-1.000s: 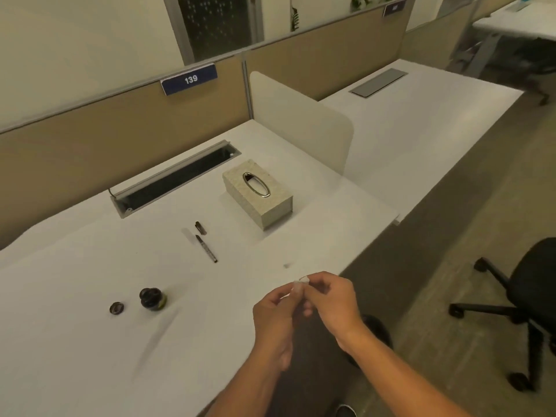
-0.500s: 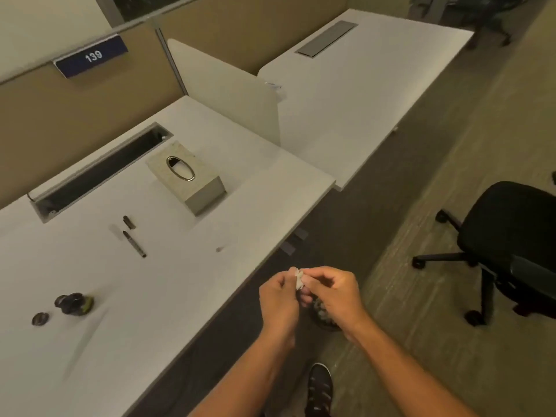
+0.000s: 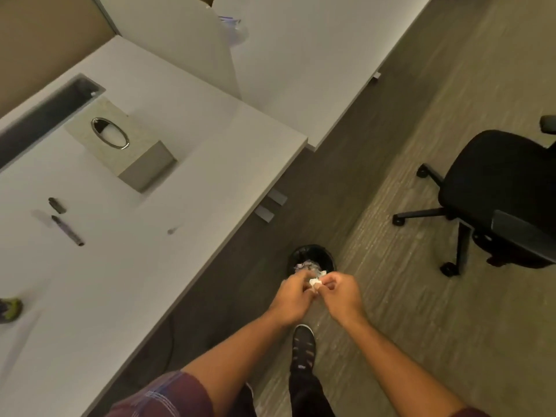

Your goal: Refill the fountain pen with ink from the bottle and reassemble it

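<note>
- Fingers of the left hand (image 3: 293,297) and right hand (image 3: 340,293) pinch one small crumpled white tissue wad (image 3: 316,283) between them.
- Just beyond them on the floor, a round black waste bin (image 3: 313,256) holds crumpled paper.
- On the white desk (image 3: 192,164): beige tissue box with chrome oval slot (image 3: 120,147), tissue inside; dark fountain pen parts (image 3: 67,230); ink bottle (image 3: 10,308) at the frame's left edge.
- No readable writing.
</note>
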`<action>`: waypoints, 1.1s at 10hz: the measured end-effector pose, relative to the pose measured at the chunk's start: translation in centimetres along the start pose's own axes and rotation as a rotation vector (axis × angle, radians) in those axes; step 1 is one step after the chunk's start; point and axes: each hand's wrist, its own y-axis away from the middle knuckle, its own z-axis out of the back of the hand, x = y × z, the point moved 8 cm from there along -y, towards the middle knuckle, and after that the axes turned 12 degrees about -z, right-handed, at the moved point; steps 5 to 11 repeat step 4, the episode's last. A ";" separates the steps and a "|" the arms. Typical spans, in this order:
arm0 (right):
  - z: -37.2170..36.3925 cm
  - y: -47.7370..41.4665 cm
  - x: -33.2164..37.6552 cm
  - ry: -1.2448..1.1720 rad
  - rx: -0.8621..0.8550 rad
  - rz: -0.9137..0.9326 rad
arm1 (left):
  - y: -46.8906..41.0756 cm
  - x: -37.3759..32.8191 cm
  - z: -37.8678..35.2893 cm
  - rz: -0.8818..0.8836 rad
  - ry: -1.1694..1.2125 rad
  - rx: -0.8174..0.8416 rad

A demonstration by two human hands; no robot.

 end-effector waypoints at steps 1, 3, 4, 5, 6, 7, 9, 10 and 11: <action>-0.8 -1.7 -1.5 -0.039 -0.063 -0.045 | -1.7 1.6 -1.0 -0.013 -0.192 0.090; -1.5 -7.4 -4.6 -0.142 -0.180 -0.225 | -4.2 6.8 -2.6 0.038 -0.634 0.238; -2.8 -11.3 -5.4 -0.108 -0.166 -0.278 | -5.7 8.4 -2.3 0.008 -0.690 0.149; -2.8 -11.3 -5.4 -0.108 -0.166 -0.278 | -5.7 8.4 -2.3 0.008 -0.690 0.149; -2.8 -11.3 -5.4 -0.108 -0.166 -0.278 | -5.7 8.4 -2.3 0.008 -0.690 0.149; -2.8 -11.3 -5.4 -0.108 -0.166 -0.278 | -5.7 8.4 -2.3 0.008 -0.690 0.149; -2.8 -11.3 -5.4 -0.108 -0.166 -0.278 | -5.7 8.4 -2.3 0.008 -0.690 0.149; -2.8 -11.3 -5.4 -0.108 -0.166 -0.278 | -5.7 8.4 -2.3 0.008 -0.690 0.149; -2.8 -11.3 -5.4 -0.108 -0.166 -0.278 | -5.7 8.4 -2.3 0.008 -0.690 0.149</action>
